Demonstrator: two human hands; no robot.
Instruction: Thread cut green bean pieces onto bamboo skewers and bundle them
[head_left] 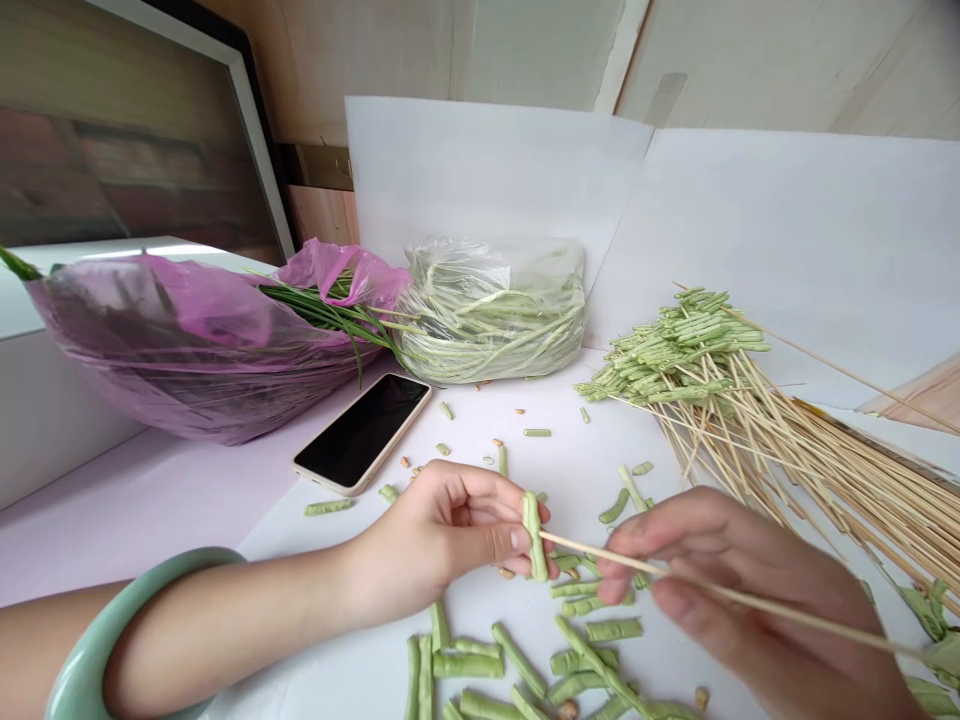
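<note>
My left hand, a green bangle on its wrist, pinches a short cut piece of green bean between thumb and fingers. The piece stands nearly upright. A thin bamboo skewer runs from its right side, the tip meeting the bean near its middle. Around the skewer, the thumb and fingers of my right hand are closed. Below both hands lie several loose bean pieces on the white surface. At the right, a heap of skewers carries threaded bean pieces at its far end.
A phone lies left of centre. Behind it are a purple plastic bag with green stalks and a clear bag of long beans. Bare skewers spread along the right. White boards stand at the back.
</note>
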